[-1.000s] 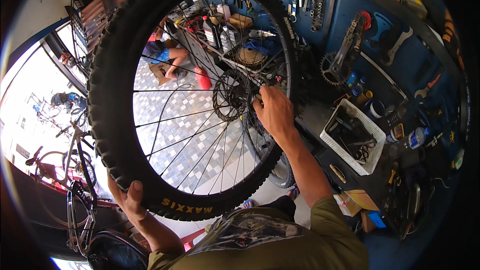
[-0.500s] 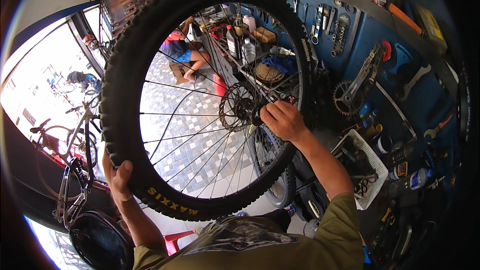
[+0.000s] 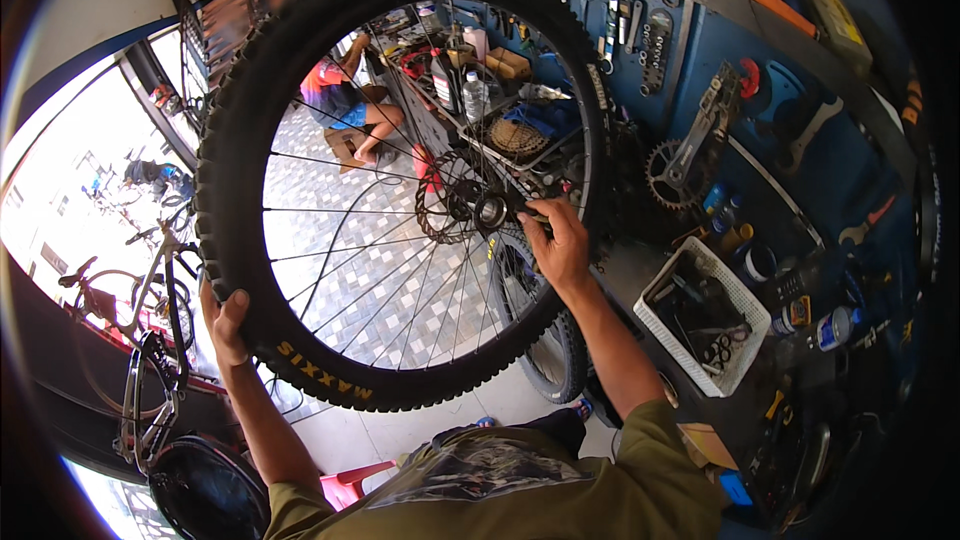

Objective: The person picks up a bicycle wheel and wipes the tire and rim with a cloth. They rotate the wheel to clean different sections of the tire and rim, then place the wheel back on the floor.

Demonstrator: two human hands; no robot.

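Note:
A bicycle wheel with a knobby black tire (image 3: 235, 190) is held up in front of me, spokes facing me. My left hand (image 3: 228, 325) grips the tire at its lower left, thumb on the near side. At the wheel's centre are the ring-shaped hub end (image 3: 490, 210) and, left of it, a disc brake rotor (image 3: 435, 202). Just right of the hub, my right hand (image 3: 560, 245) is closed, thumb and fingers pinched together. Something small and dark shows at those fingertips, too small to make out. Through the spokes, a sprocket cassette (image 3: 518, 138) lies on the cluttered bench.
On the right stands a white basket (image 3: 650, 312) of small parts. A blue tool wall (image 3: 690, 50) holds wrenches and a crank arm with chainring (image 3: 690, 150). Another person (image 3: 345, 100) sits beyond the wheel. A bike frame (image 3: 150, 290) stands left; another bike's wheel (image 3: 560, 360) is below.
My right hand has drawn back slightly from the hub, so the ring-shaped hub end now shows. The wheel sits a little further left and higher in view. My left hand keeps its grip.

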